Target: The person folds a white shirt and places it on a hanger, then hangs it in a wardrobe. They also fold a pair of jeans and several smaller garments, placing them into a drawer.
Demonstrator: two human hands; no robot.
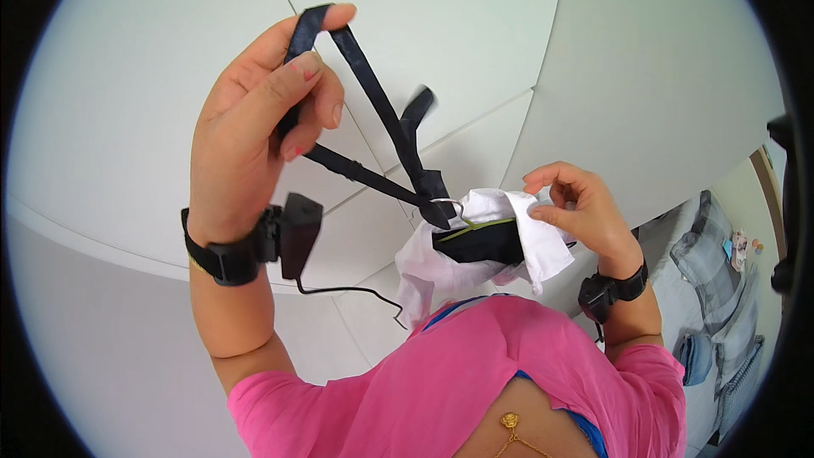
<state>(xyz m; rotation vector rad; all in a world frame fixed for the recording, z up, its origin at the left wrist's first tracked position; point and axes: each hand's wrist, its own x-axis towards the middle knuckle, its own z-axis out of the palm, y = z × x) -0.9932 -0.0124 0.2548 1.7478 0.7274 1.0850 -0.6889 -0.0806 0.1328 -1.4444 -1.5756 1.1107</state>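
Observation:
My left hand (273, 89) is raised, with a looped dark navy fabric strap (372, 86) hooked over its index finger and running under the thumb. The strap hangs down to the metal hook of a hanger (474, 226) with green arms. A white collared shirt (458, 273) surrounds the hanger, and black fabric (483, 243) shows inside its neck opening. My right hand (572, 203) pinches the shirt's collar on the right side between thumb and fingers. The strap's short loose end sticks up, blurred. Where the strap meets the hook, the exact arrangement is unclear.
Large white cabinet panels (445, 19) stand in front of me. At the right lies a bed with grey checked pillows (709, 273) and folded denim (695, 356). A black cable (346, 289) trails from the device on my left wrist, and pale floor tiles (324, 337) show below.

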